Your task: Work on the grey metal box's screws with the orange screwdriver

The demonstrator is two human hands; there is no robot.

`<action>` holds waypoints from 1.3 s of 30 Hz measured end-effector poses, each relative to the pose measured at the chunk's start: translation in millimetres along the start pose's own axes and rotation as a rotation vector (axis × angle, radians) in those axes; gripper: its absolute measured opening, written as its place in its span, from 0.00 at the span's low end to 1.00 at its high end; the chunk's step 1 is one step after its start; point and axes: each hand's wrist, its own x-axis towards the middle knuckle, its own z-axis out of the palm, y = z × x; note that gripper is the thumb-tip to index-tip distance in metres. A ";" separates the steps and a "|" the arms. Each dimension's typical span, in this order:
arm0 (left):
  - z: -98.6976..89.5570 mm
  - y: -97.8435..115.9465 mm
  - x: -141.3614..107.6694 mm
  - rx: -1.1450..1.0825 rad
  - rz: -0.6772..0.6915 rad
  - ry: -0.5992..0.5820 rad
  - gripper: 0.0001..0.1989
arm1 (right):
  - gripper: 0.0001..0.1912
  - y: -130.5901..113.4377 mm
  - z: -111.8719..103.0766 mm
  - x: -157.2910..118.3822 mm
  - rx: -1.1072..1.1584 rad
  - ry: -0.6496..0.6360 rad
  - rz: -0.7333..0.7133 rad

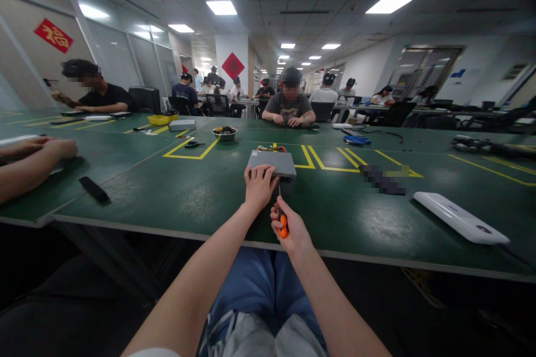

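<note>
Grey metal box [271, 164] lies on the green tabletop [335, 217] directly ahead of the person, with one small bundle of coloured wires [266, 148] at its far edge. Of the person's two hands, the left hand [256, 187] rests on the box's near corner, its fingers spread over the top and not visibly closed around it. The right hand [291, 226] has a firm, closed grip on one orange-handled screwdriver [283, 226], whose thin shaft points up toward the box; the tip is very close to the near edge, though contact cannot be told. One white plastic case [460, 217] lies to the right, and one black strip [94, 188] to the left. Farther off are one metal bowl of small parts [224, 133], one pair of black-handled pliers [195, 144] and one yellow tray [161, 119]. A blurred object [383, 179] lies just right of the box. Two forearms of a co-worker [33, 164] rest at the left edge, well apart from the person's own hands.
</note>
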 end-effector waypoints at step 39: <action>-0.7 0.7 -0.1 -0.004 0.001 -0.004 0.13 | 0.15 -24.7 -23.3 -9.7 0.053 -0.063 0.005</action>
